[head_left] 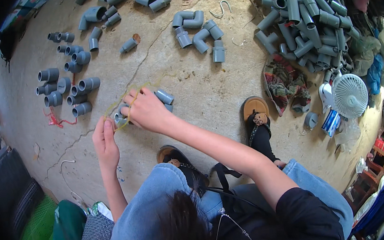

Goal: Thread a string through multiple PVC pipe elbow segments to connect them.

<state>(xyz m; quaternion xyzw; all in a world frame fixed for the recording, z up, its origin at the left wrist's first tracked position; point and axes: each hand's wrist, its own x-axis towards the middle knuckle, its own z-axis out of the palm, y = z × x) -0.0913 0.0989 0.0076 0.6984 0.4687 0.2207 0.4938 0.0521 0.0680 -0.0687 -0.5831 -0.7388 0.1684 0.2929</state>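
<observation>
Pinching one end of a yellow rubber band [125, 95] between the thumb and fingers of my left hand [105, 144], I kept it taut. My right hand [147, 112] had its fingers spread inside the loop, stretching it wide over a small bundle of grey pipe fittings [164, 97] on the concrete floor [198, 87], seemingly so the band could slip round them. Left of the hands: banded sets of grey couplings [66, 88], and red string [55, 119]. Far right: a heap of grey elbows and tees [304, 12]. Near right: a white fan [350, 95], beside it a blue-and-white packet [330, 123], print unreadable.
</observation>
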